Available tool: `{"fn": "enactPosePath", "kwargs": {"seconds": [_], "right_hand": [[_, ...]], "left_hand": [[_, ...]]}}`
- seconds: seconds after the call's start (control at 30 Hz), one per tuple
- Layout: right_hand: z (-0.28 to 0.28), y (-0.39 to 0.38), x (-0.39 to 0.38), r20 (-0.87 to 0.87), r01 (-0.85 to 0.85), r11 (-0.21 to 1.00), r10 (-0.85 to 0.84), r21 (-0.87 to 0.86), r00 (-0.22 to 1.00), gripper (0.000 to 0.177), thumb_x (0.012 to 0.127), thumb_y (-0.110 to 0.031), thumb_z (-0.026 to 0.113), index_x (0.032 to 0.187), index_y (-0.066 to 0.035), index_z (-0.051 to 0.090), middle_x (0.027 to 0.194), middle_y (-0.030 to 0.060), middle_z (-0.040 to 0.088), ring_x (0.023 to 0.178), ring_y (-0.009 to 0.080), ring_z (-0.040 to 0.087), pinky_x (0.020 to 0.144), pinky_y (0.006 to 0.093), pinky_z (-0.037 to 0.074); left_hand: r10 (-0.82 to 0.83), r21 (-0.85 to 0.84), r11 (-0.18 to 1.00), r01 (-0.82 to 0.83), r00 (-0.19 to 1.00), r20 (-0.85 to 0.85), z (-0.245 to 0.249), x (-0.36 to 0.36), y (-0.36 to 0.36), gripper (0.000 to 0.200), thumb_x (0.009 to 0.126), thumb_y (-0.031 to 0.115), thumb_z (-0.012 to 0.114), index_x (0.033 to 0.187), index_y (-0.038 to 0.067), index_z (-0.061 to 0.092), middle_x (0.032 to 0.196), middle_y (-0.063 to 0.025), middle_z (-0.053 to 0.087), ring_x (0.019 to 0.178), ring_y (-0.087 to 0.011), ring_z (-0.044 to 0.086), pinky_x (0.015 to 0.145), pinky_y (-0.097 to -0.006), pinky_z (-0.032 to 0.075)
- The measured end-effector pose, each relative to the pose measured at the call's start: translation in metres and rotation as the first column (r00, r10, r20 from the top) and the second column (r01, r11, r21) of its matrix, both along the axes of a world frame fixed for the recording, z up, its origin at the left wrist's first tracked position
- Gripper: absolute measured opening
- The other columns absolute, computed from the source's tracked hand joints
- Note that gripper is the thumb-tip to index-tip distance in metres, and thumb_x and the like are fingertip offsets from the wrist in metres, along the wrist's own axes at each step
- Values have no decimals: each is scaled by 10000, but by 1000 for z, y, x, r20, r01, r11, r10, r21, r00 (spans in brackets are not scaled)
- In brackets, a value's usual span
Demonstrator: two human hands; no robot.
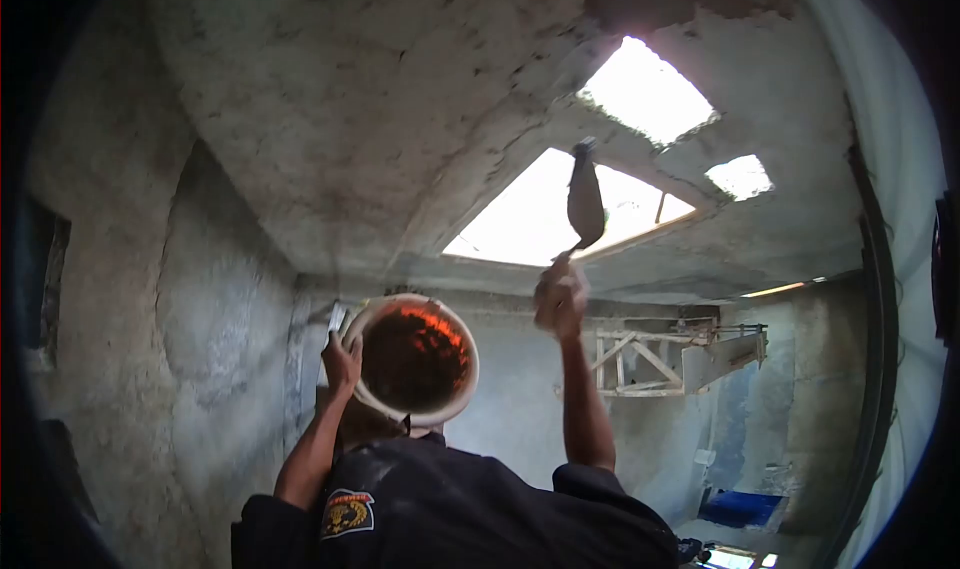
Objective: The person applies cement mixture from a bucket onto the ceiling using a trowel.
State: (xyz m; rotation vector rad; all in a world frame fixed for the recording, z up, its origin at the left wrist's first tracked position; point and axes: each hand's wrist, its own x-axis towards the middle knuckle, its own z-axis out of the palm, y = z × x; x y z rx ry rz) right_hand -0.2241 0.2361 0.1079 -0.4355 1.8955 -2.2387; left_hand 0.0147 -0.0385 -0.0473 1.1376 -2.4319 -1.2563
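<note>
Neither of my hands is in view. A person in a dark shirt [460, 509] with a badge on the sleeve stands in front of me, seen from behind. That person's left hand [341, 359] holds a white bucket [415, 357] by its rim at head height, its reddish inside turned towards me. The person's right hand [560, 297] is raised and grips a trowel [585, 201]. The blade points up at the rough cement ceiling [380, 99], close to the bright opening [530, 219].
Grey plastered walls [130, 319] close in on the left and at the back. The ceiling has more bright openings [648, 91]. A wooden frame [640, 361] hangs on the back wall at right. A blue object [742, 509] lies low at the right.
</note>
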Motion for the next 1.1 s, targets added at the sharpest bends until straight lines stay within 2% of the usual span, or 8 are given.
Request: {"fn": "enactPosePath", "kwargs": {"seconds": [0.03,0.2,0.23,0.57,0.6,0.67,1.03,1.1], "right_hand": [[28,-4,-30,-246,-27,999,30,17,969,334,859,-317,443,991,-11,461,696,62,524,521,134,515,415,265,428],[199,-21,-156,-106,130,977,-149,-172,983,268,889,-362,365,879,-110,457,569,19,441,368,137,409,340,263,368],[205,-21,-201,-149,426,865,-473,-264,868,282,864,-351,400,925,-84,469,620,42,458,407,168,447,379,290,401],[308,-53,-231,-646,804,565,-547,185,533,395,838,-346,460,1052,-15,484,732,116,554,537,216,573,475,332,473],[306,-47,-245,-647,803,568,-547,180,531,395,838,-346,460,1052,-15,484,732,116,554,537,216,573,475,332,473],[295,-30,-275,-996,969,230,-31,-93,-88,371,832,-269,441,1111,-24,446,969,157,538,692,297,573,624,384,477],[270,-25,-305,-1000,969,246,16,20,17,425,804,-156,502,1197,-46,384,1112,163,473,863,352,509,693,427,466],[263,-23,-316,-984,965,221,78,-143,-163,442,812,-190,497,1213,-69,358,1009,172,507,827,361,546,654,432,490]], "left_hand": [[3,-1,1000,-3,1000,-8,3,2,0,570,768,318,611,1103,-114,451,975,-305,542,931,-426,518,797,-429,413],[79,-267,956,-119,984,-157,-23,11,7,390,746,278,630,911,-47,494,790,-275,562,792,-442,541,672,-460,431],[93,-293,947,-133,985,-147,-32,12,7,396,745,283,632,913,-49,494,794,-278,562,796,-441,542,674,-458,432],[110,56,992,-114,991,76,9,4,1,595,698,351,675,1053,-81,472,974,-286,549,926,-407,531,797,-433,419],[114,-115,986,-124,990,-87,-8,6,3,461,719,311,660,915,-66,480,769,-288,559,769,-452,542,651,-464,428],[122,-147,980,-136,988,-97,-27,8,3,470,719,318,658,920,-69,480,776,-287,561,770,-455,539,655,-464,428],[138,-171,975,-139,990,-19,-28,2,0,508,712,329,654,965,-74,479,831,-288,557,802,-445,535,703,-472,418],[124,-177,977,-123,992,-6,-43,4,0,546,712,341,652,1003,-85,473,877,-290,558,828,-437,533,735,-461,418]]}}
